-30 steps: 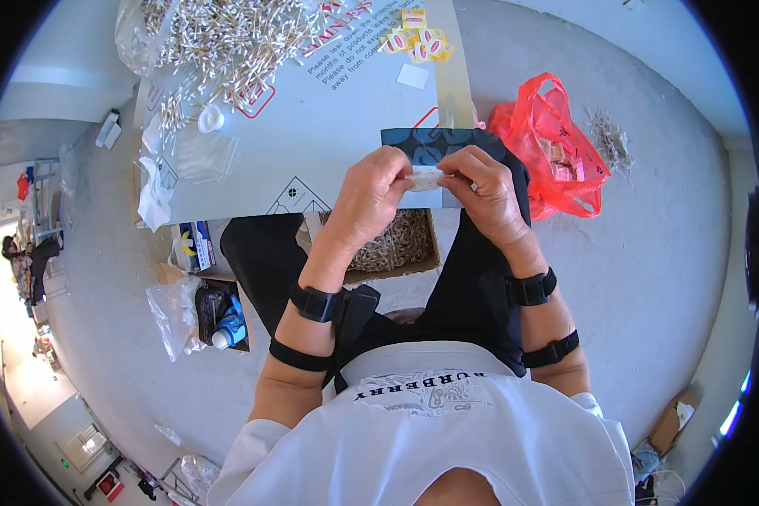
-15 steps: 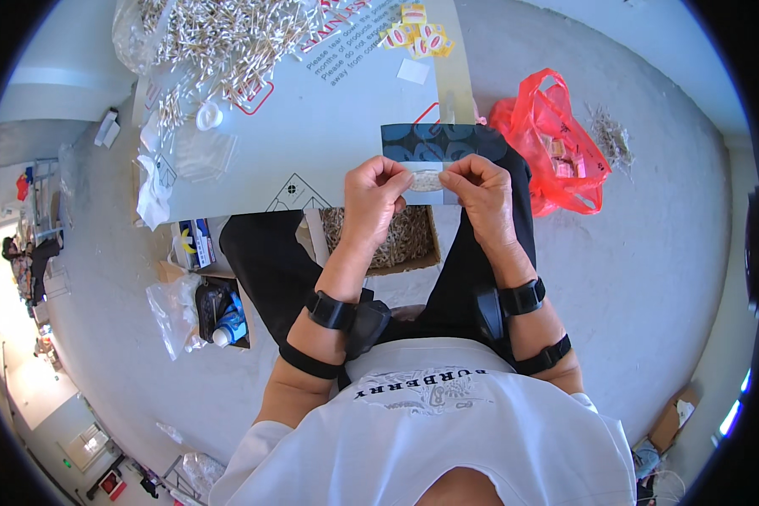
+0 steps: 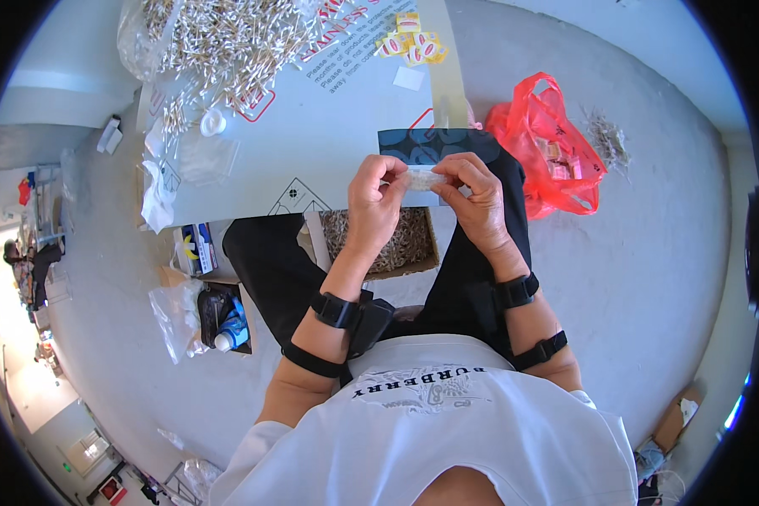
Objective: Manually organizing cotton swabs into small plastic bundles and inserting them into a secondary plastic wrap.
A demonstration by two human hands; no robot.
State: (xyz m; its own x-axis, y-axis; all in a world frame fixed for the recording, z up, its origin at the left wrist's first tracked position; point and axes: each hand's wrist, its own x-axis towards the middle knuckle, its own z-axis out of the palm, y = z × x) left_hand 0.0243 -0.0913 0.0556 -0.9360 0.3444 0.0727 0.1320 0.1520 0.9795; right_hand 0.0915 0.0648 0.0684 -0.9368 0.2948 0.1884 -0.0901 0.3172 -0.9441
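My left hand [image 3: 374,201] and my right hand [image 3: 479,199] meet over the near edge of the table [image 3: 329,135]. Thumbs and fingers of both pinch opposite ends of a small clear plastic packet [image 3: 424,178] with white contents, too small to make out. Just beyond the packet lies a dark, film-like sheet [image 3: 430,145] with rounded patterns. A big heap of cotton swabs [image 3: 228,51] spreads over the far left of the table. Below my hands, between my legs, an open cardboard box [image 3: 406,271] holds many more swabs.
Yellow-and-white cards [image 3: 413,49] and a white square [image 3: 409,78] lie at the far right of the table. Clear bags [image 3: 207,160] and a white ring [image 3: 213,122] sit left. A red plastic bag [image 3: 578,190] with small packs stands right. Another box [image 3: 243,337] holds a bottle.
My right fingers have shifted their grip and now curl over the packet's right end. The packet looks bunched and tilted, where before it was stretched flat between both hands.
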